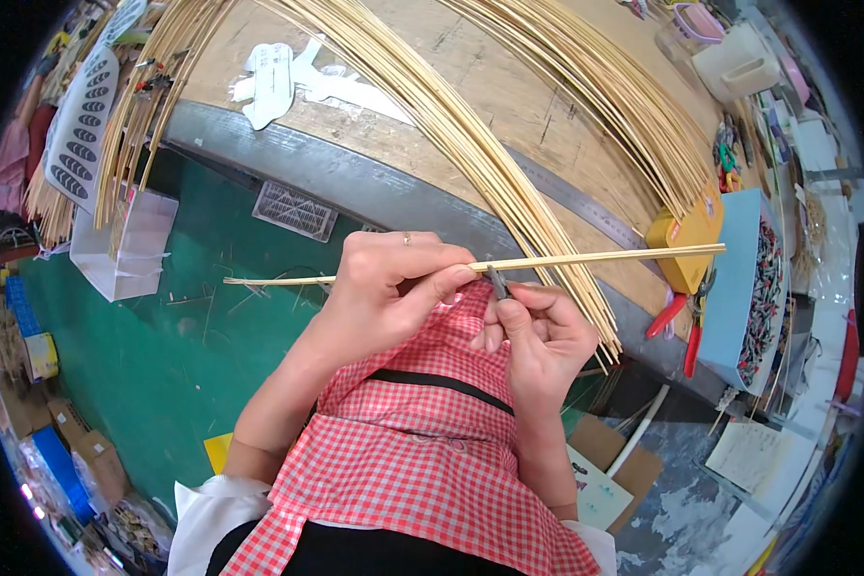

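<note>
My left hand [379, 293] pinches a slim bundle of pale bamboo sticks [595, 257] between thumb and fingers, holding it nearly level in front of my checked apron. The bundle reaches out to both sides of the hand. My right hand [547, 341] is closed on a short dark grey strip [498, 282], whose upper end touches the sticks just right of my left fingertips. Whether the strip is wrapped round the sticks I cannot tell. Behind the hands, a thick sheaf of long bamboo sticks [451, 120] lies across the wooden table [403, 163] and sticks out past its near edge.
More bamboo sticks [595, 77] lie at the far right. A steel ruler [576, 200], a yellow box [684, 240], red-handled pliers [693, 341] and a blue box [736, 259] of small dark-and-red pieces stand along the right. White paper cutouts [272, 86] and a white bin [130, 240] are left.
</note>
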Motion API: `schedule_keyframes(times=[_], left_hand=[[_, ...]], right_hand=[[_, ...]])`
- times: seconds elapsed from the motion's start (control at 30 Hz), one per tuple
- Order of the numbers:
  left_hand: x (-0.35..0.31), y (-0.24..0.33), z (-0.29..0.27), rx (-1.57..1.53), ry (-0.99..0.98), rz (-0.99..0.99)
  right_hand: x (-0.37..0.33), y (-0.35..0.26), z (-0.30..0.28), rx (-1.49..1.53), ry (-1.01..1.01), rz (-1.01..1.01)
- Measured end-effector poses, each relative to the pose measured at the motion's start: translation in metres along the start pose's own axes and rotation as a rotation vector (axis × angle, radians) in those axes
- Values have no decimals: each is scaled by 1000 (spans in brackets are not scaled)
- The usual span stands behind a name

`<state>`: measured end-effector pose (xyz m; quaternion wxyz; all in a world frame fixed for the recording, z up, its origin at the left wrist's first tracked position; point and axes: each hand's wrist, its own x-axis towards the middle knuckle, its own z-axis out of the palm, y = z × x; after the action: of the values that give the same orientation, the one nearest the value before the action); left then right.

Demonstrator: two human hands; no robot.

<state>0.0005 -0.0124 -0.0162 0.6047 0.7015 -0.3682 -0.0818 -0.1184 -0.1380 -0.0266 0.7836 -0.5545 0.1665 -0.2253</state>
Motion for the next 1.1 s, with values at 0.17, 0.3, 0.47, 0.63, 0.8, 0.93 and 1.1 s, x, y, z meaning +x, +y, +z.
schedule_keyframes(times=[0.17,0.3,0.47,0.63,0.8,0.93,1.1], left_hand=[[0,1,-4,-20,-64,-65],[1,2,-7,-61,-210,-114],[0,-4,-5,-95,-296,-79],[6,-10,-33,-27,-187,-109],[5,-15,-72,116,-15,-129],[1,-23,-120,343,114,-179],[-19,-46,-180,535,204,-223]], right_hand=[[1,-4,-1,-173,-8,-83],[13,-12,-17,-196,-25,-260],[14,-27,-26,-123,35,-257],[19,-36,-53,-50,151,-263],[22,-44,-80,-5,245,-285],[25,-58,-112,69,326,-305],[24,-82,-164,312,233,-337]])
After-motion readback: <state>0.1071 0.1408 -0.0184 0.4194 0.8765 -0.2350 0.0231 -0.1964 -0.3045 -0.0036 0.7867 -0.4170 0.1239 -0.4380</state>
